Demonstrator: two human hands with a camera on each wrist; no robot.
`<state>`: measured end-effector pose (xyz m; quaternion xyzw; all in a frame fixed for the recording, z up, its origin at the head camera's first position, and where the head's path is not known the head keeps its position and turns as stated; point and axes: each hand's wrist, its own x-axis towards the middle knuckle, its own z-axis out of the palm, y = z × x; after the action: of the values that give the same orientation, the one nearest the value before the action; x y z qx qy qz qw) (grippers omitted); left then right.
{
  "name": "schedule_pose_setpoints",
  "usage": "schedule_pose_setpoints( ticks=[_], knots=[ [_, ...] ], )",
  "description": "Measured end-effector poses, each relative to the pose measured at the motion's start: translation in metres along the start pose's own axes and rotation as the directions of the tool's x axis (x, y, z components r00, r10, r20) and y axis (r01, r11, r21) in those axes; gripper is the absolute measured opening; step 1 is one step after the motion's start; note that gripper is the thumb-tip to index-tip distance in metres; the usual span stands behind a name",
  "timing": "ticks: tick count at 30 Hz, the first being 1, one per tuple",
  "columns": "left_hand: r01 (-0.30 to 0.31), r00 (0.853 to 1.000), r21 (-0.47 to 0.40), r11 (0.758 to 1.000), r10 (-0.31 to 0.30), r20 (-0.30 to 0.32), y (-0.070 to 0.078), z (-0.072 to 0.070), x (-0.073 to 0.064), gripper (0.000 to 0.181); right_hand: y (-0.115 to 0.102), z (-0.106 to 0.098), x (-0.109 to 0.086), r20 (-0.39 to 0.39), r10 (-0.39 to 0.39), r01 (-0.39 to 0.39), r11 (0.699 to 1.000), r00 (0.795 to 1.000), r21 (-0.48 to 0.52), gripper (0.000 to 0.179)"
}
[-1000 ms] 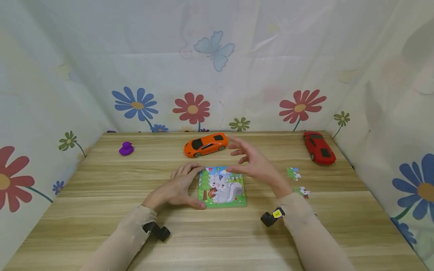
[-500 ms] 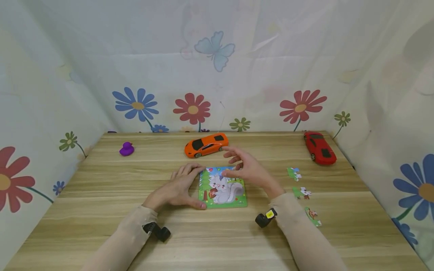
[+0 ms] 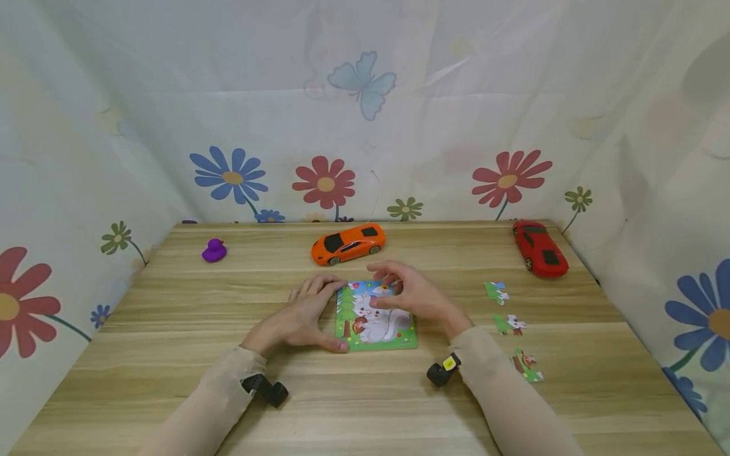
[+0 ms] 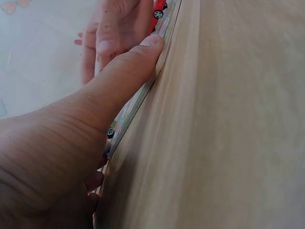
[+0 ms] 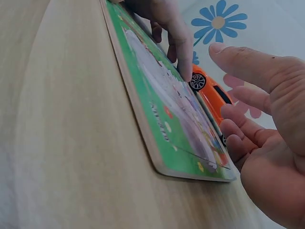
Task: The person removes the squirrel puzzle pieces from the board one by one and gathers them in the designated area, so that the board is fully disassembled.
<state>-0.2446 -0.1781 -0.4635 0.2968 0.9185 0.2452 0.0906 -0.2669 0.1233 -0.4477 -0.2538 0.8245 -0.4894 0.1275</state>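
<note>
A squirrel jigsaw puzzle [image 3: 376,332] in a flat square tray lies on the wooden table, its picture facing up. At its left side, my left hand [image 3: 302,313] holds it, thumb on the near left corner and index finger at the far left corner. In the left wrist view, the thumb [image 4: 128,69] lies along the puzzle's edge. Over the puzzle's far right part hovers my right hand [image 3: 419,294], fingers loosely bent. Nothing shows between the right thumb [image 5: 238,59] and fingers in the right wrist view. This hand hides part of the picture's upper right.
Three loose puzzle pieces lie in a column right of the puzzle: a far piece [image 3: 497,292], a middle piece [image 3: 510,324] and a near piece [image 3: 529,366] beside my right sleeve. Behind are an orange toy car [image 3: 349,244], a purple duck [image 3: 214,251] and a red toy car [image 3: 540,248].
My right hand has come nearer and left, lower over the puzzle, away from the orange car. The near loose piece has come into sight from behind the right sleeve. My left hand stays put.
</note>
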Motion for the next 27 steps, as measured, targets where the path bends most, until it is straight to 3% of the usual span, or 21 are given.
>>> schedule_pose_setpoints(
  ticks=[27],
  knots=[
    [-0.006,1.0,0.011,1.0,0.006,-0.006,-0.003,0.002,0.0,0.134,0.004,0.015,0.001,0.05,0.092,-0.079,0.973,0.995,-0.215,0.066]
  ],
)
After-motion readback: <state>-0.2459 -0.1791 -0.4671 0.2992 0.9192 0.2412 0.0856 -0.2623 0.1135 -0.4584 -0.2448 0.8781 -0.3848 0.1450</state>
